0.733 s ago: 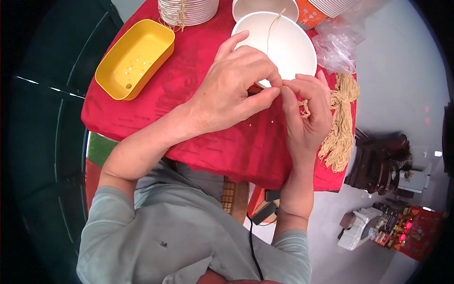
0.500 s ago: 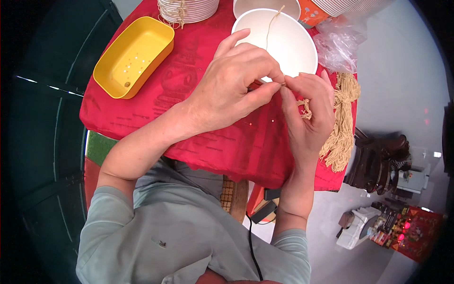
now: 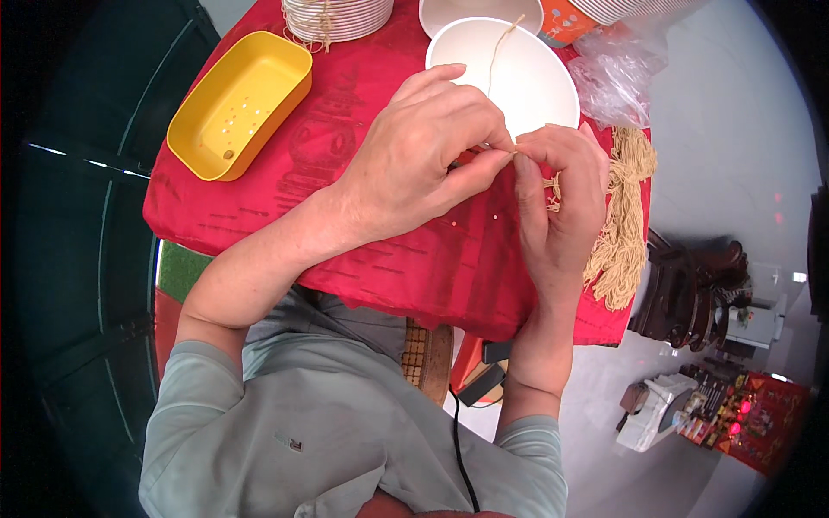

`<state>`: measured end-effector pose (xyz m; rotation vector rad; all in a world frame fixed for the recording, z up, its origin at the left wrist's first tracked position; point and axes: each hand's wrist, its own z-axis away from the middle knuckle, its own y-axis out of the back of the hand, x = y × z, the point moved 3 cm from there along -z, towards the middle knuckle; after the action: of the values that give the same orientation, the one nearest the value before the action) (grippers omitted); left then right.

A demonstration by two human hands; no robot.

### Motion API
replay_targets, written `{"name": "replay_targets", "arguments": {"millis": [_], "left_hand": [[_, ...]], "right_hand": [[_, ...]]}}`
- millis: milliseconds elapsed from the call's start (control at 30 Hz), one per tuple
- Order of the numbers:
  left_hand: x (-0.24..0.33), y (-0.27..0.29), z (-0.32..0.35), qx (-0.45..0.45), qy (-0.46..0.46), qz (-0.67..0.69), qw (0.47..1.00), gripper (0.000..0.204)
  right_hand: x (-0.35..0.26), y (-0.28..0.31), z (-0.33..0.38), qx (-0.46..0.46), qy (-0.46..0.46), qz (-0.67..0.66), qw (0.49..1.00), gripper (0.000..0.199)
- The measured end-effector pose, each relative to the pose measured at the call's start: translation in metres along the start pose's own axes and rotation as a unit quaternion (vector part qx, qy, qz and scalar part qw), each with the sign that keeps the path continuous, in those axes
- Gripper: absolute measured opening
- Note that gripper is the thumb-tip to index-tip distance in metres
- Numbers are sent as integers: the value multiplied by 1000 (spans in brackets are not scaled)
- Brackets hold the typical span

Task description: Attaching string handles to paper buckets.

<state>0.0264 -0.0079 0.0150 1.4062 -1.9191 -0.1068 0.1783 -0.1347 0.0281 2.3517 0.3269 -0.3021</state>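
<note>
My left hand (image 3: pixel 427 142) and my right hand (image 3: pixel 566 173) meet above the near rim of a white bowl (image 3: pixel 531 73). Thumb and forefinger of each are pinched together, fingertips touching, on a thin tan cord whose held part is almost wholly hidden. A loose length of tan cord (image 3: pixel 496 53) runs across the bowl and disappears behind my left hand. Partly covered by my right hand is a small knotted piece of tan cord (image 3: pixel 553 192). Right of that hand, a thick bundle of tan cords (image 3: pixel 626 216) lies along the table's edge.
A yellow tub (image 3: pixel 194 142) with small pale beads and one brown bit stands at the left on the red tablecloth (image 3: pixel 259 211). Two tiny beads lie near the hands. At the back are a cord-wrapped stack of white rims (image 3: pixel 337 19), another bowl and a clear plastic bag (image 3: pixel 617 78).
Both hands keep their pinch at nearly the same spot. The right fingers have shifted slightly, and the whole view has moved a little.
</note>
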Motion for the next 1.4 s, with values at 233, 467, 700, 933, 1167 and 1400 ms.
{"name": "replay_targets", "arguments": {"millis": [233,467,700,933,1167,1400], "left_hand": [[5,-3,1,36,-40,-50,997,16],[5,-5,0,42,-52,-64,996,19],[-2,-5,1,43,-26,-18,999,19],[0,-6,3,31,-50,-49,997,23],[6,-7,-2,26,-76,-110,991,26],[5,-6,-3,21,-97,-127,987,18]], "right_hand": [[-1,3,-1,-44,-4,-13,999,12],[5,2,-1,-68,-16,-57,996,11],[12,-2,0,-80,-61,-133,986,7],[13,-7,4,-64,-96,-166,979,11],[17,-5,3,-36,-119,-182,976,13],[19,-1,3,-35,-95,-170,980,13]]}}
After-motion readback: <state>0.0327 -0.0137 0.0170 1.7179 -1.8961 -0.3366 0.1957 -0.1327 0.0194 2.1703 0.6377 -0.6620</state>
